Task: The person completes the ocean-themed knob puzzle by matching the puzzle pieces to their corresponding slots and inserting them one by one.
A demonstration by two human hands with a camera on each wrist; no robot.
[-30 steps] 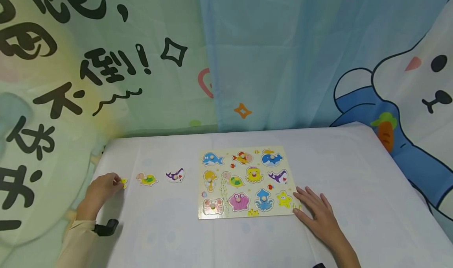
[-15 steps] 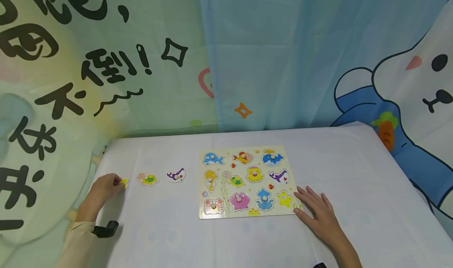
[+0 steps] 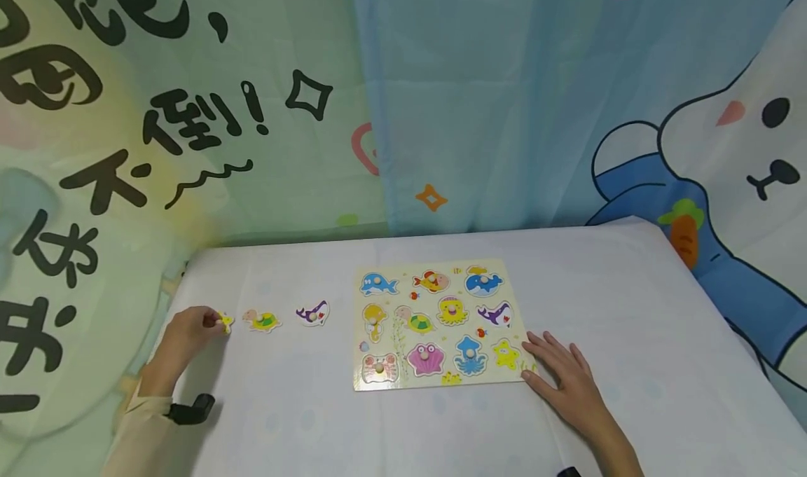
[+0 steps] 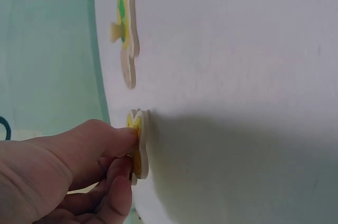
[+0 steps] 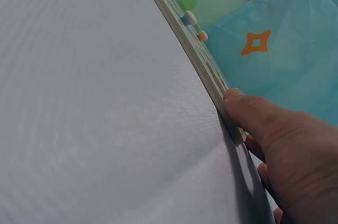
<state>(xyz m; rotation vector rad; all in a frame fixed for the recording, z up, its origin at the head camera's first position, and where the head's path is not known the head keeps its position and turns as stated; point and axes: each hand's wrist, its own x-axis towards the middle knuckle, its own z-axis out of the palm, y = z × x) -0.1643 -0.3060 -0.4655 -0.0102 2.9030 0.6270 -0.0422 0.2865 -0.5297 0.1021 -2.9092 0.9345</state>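
A white cloth (image 5: 105,102) with faint bluish spots and soft creases covers the bench (image 3: 302,421), which fills the lower half of the head view. Behind it hang fabric backdrops: a pale green one (image 3: 296,197) at left, printed with large black lettering (image 3: 185,120), and a blue one (image 3: 479,127) from the centre rightward, bearing a small orange star outline (image 3: 431,198). A big printed rabbit (image 3: 744,155) in blue, with a carrot (image 3: 684,241) beside it, fills the right side of the frame.

At the far left of the bench, the left hand (image 3: 183,338) pinches a yellow star piece (image 3: 225,322) between thumb and fingers, the gap closed down to the piece; a black strap (image 3: 191,410) crosses that wrist below a cream sleeve (image 3: 139,435). Just right of it lie a turtle piece (image 3: 261,320) and then a purple whale piece (image 3: 312,313), apart from each other.

Right of centre lies a flat puzzle board (image 3: 403,384) of knobbed sea creatures. The right hand (image 3: 564,379), fingers extended and spread, touches its lower right edge.
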